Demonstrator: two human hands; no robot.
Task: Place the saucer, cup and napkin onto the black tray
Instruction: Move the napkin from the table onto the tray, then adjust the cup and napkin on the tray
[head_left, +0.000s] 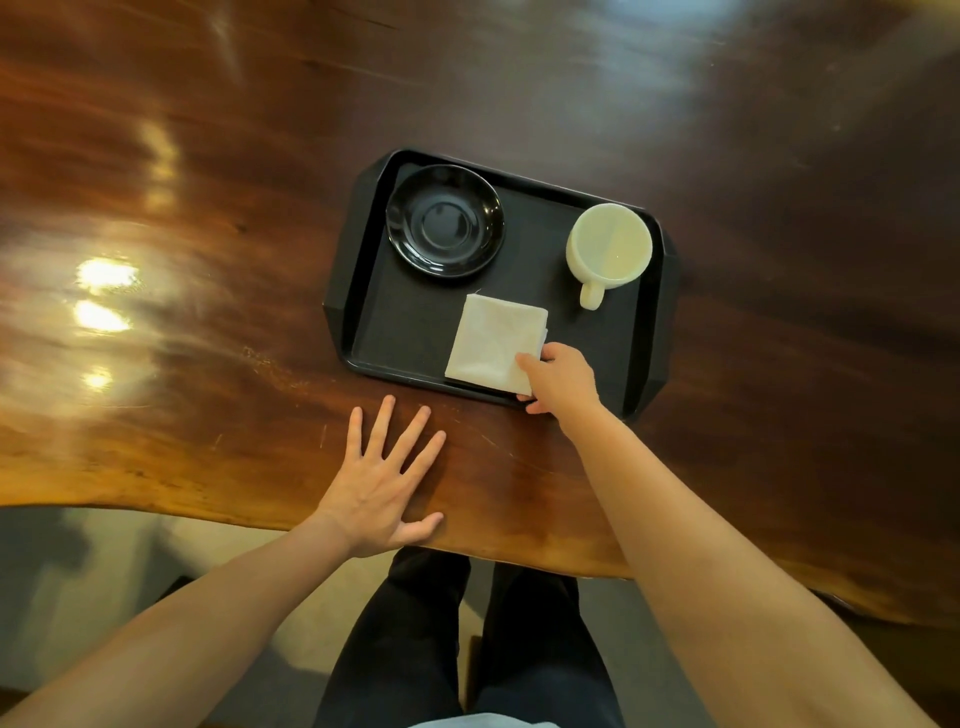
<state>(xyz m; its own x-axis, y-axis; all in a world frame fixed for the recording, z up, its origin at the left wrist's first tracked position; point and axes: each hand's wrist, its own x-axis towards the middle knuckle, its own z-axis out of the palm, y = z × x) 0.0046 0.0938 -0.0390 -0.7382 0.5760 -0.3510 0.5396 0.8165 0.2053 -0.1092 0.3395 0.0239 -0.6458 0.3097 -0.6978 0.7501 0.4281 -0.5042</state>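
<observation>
The black tray (618, 353) lies on the wooden table, past my hands. A glossy black saucer (445, 219) rests in its far left corner. A cream cup (609, 249) stands upright in the far right part, handle toward me. A folded white napkin (491, 345) lies on the tray's near middle, its near edge over the rim. My right hand (561, 379) pinches the napkin's near right corner, thumb on top. My left hand (384, 480) lies flat on the table with fingers spread, left of the tray's near edge, holding nothing.
The polished wooden table (208, 260) stretches wide to the left and behind the tray, with bright light reflections on its left side. Its wavy near edge runs just under my left wrist. My legs in dark trousers (457, 644) show below the edge.
</observation>
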